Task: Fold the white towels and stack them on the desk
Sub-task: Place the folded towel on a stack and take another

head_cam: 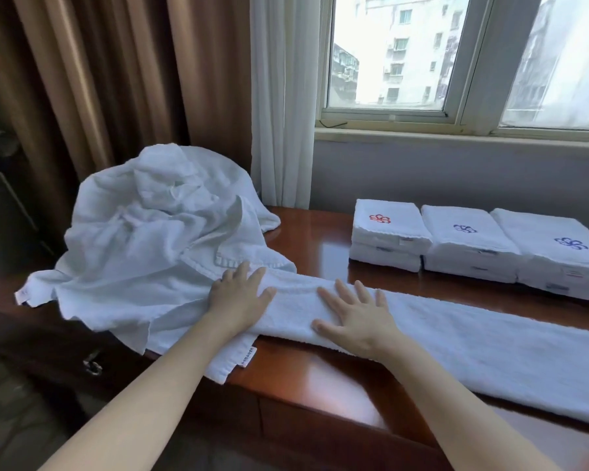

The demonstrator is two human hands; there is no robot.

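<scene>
The long white terry towel, folded into a narrow strip, lies across the glossy red-brown wooden desk. Both hands rest flat on its left part, palms down, fingers straight and spread, grasping nothing. The left hand is near the strip's end, and the right hand is just beside it at 3 o'clock. From the right hand the strip runs toward 4 o'clock. The crumpled heap of white towels sits at 11 o'clock from the left hand, touching the strip. Three stacks of folded white towels stand at 2 o'clock from the right hand, apart from the strip.

Glossy wooden desk, seemingly terry towel.
</scene>
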